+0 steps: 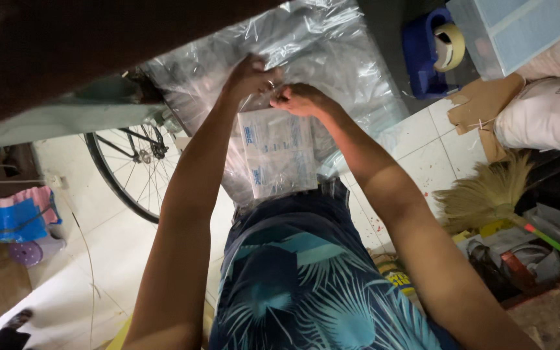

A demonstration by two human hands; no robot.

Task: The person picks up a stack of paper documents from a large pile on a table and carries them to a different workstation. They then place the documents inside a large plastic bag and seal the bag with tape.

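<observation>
White floor tiles (422, 139) spread below a bicycle wheel (131, 165) and straw broom (487, 194); left hand (251, 74) and right hand (299, 98), fingers pinched shut, grip the top edge of a large clear plastic bag (319, 52) holding flat white printed packets (279, 152) over the lap

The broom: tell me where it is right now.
In the head view the broom lies on the right side of the floor, its straw head beside the person's right forearm, below the white sack and cardboard piece.
</observation>
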